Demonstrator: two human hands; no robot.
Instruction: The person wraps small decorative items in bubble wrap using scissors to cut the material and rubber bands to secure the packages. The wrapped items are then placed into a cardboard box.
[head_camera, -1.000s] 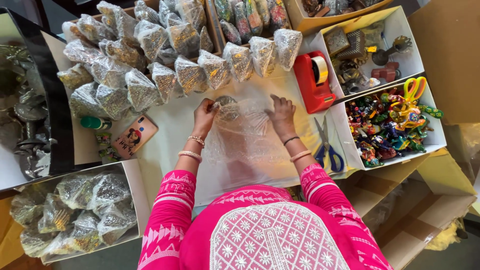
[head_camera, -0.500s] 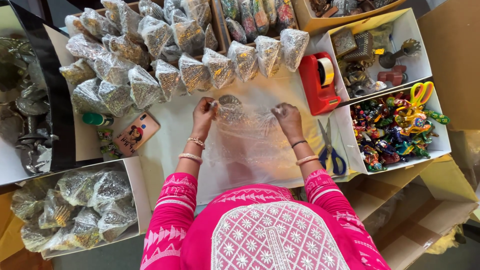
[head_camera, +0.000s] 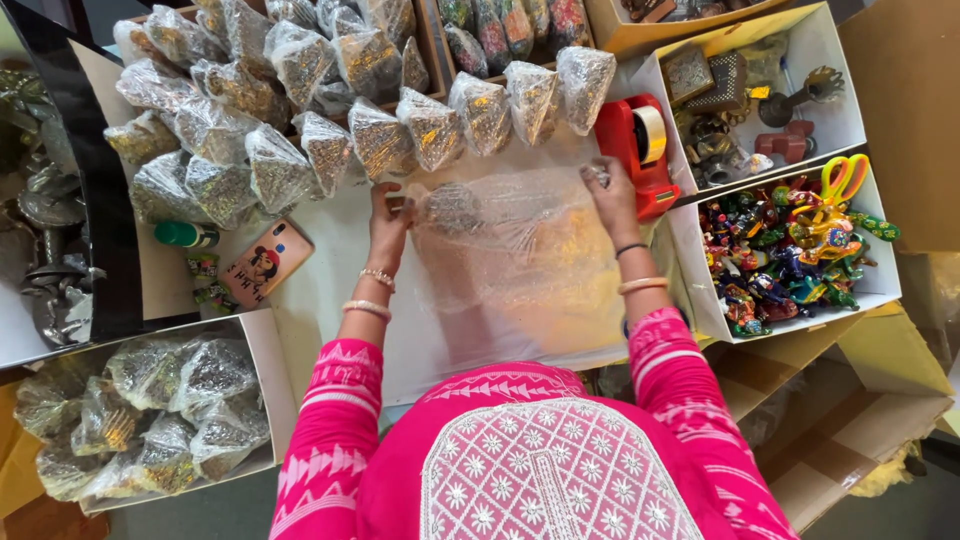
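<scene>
A person in a pink embroidered top spreads a sheet of clear bubble wrap (head_camera: 520, 270) flat on the white table (head_camera: 330, 260), the left hand (head_camera: 388, 215) pinching its far-left edge beside a small dark ornament (head_camera: 450, 205) lying under the film, the right hand (head_camera: 612, 195) pinching the far-right corner next to a red tape dispenser (head_camera: 635, 150). The sheet looks light, soft and slippery — best held by its edges — while wrapped bundles (head_camera: 300, 110) crowd the table's far side.

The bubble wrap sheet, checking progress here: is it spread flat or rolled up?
Mostly spread flat: the bubble wrap sheet lies open on the table, only its far edge curled over a small item.
</scene>
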